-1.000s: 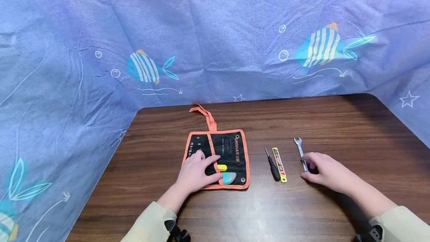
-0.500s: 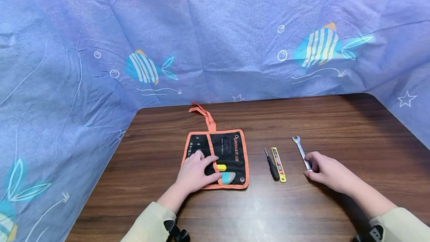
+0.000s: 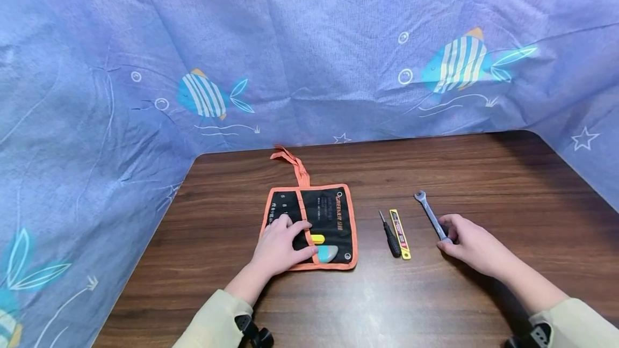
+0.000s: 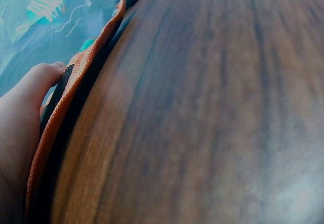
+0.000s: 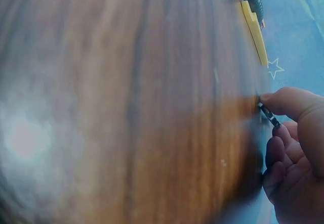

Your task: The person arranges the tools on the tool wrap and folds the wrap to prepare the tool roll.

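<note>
A black tool pouch (image 3: 330, 214) with orange trim lies flat in the head view. My left hand (image 3: 276, 245) rests on its left half, thumb and index finger by the orange middle band. A yellow piece and a teal-and-grey piece (image 3: 328, 253) poke out of the band beside the thumb. Further right, my right hand (image 3: 471, 243) pinches the near end of a silver wrench (image 3: 430, 214) between thumb and fingers. The wrench slants, its open-ended head to the far left. In the right wrist view, the wrench end (image 5: 269, 116) shows between thumb and fingertips.
Between the hands lie a black-handled screwdriver (image 3: 391, 238) and, right beside it, a narrow yellow packet (image 3: 400, 234). An orange tie strap (image 3: 295, 162) runs from the pouch towards the table's back edge. Blue fish-print cloth (image 3: 309, 58) hangs behind and beside the wooden table (image 3: 338, 305).
The right hand has gripped the wrench's near end and turned it, so the head swings to the left. The left hand stays on the pouch. The head view shifts slightly.
</note>
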The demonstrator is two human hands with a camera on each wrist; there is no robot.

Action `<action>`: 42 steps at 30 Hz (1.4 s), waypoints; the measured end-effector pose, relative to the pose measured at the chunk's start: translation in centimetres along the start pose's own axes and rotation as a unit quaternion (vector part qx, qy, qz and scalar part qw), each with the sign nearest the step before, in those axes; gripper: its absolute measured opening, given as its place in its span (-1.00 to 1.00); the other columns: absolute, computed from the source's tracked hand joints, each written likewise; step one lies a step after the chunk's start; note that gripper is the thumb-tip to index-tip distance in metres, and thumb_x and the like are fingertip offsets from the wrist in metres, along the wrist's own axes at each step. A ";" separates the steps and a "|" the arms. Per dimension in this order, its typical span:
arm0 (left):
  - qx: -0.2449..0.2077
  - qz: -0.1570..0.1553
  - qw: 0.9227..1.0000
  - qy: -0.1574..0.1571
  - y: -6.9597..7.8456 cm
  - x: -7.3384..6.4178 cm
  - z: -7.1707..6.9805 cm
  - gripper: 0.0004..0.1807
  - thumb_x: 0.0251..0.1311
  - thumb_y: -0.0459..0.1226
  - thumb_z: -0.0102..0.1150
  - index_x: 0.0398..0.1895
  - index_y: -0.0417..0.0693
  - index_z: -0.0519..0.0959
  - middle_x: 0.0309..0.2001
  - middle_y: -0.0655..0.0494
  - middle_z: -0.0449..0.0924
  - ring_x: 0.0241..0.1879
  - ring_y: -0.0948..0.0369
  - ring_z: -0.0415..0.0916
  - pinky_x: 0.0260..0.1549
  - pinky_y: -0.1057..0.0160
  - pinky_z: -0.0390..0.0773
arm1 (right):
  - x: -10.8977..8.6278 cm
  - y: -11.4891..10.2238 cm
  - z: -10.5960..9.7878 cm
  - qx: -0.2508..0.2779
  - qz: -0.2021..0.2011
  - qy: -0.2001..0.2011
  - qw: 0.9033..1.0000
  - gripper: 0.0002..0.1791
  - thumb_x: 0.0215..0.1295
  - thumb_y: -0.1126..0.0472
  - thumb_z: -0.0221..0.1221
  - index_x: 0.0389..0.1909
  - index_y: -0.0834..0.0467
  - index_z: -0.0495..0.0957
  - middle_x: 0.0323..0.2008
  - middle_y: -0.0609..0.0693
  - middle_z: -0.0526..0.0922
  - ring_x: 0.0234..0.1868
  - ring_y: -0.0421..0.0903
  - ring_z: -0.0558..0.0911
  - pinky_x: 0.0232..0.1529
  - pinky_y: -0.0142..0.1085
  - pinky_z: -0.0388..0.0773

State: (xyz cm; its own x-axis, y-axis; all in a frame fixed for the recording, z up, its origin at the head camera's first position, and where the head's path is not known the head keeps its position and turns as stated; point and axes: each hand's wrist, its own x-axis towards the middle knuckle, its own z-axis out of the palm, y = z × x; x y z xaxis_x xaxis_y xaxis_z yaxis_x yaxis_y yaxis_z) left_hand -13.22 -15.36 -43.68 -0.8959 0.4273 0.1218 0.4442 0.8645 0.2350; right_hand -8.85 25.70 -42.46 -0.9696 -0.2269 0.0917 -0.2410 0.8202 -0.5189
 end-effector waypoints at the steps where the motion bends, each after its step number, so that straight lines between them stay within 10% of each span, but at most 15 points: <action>1: 0.000 -0.001 1.000 0.001 0.0 0.0 0.0 -0.36 -0.03 0.36 0.06 0.10 0.35 0.53 -0.43 0.24 0.14 -0.49 0.26 0.12 -0.52 0.28 0.17 | 0.0 0.0 0.0 -0.006 -0.002 0.005 1.000 -0.53 0.01 0.28 0.32 -0.07 0.36 0.41 -0.50 -0.10 0.43 -0.52 -0.26 0.37 -0.50 -0.33 0.31; 13: -0.003 0.005 1.000 0.010 -0.1 0.0 0.1 -0.35 -0.02 0.39 0.02 0.08 0.33 0.54 -0.43 0.24 0.14 -0.51 0.26 0.12 -0.53 0.28 0.16 | 0.2 0.0 -0.2 -0.007 0.022 0.007 1.000 -0.69 0.09 0.30 0.26 -0.12 0.27 0.51 -0.41 -0.09 0.59 -0.36 -0.13 0.57 -0.37 -0.20 0.45; 25: -0.005 0.003 1.000 0.008 -0.1 0.1 0.0 -0.36 -0.02 0.35 0.08 0.09 0.32 0.54 -0.43 0.24 0.15 -0.50 0.26 0.13 -0.53 0.28 0.18 | 0.4 0.2 -1.0 0.151 0.075 -0.032 0.985 -0.69 0.35 0.19 0.08 0.01 0.30 0.48 -0.48 0.00 0.56 -0.50 -0.21 0.51 -0.52 -0.32 0.44; 42: -0.003 -0.002 1.000 0.011 0.0 0.1 0.1 -0.37 -0.02 0.34 0.09 0.09 0.33 0.54 -0.43 0.25 0.14 -0.50 0.27 0.12 -0.52 0.28 0.18 | 0.8 0.9 -0.8 0.253 0.112 0.071 0.958 -0.60 0.39 0.10 0.04 -0.01 0.39 0.47 -0.50 -0.11 0.59 -0.47 -0.22 0.54 -0.44 -0.40 0.44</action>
State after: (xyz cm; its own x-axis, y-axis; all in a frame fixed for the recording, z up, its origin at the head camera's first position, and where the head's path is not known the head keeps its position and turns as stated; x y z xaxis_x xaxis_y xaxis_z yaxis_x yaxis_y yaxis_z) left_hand -13.34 -15.26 -43.73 -0.8973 0.4182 0.1412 0.4409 0.8648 0.2403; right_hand -9.86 26.69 -42.18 -0.9993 0.0279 0.0249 -0.0088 0.4722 -0.8815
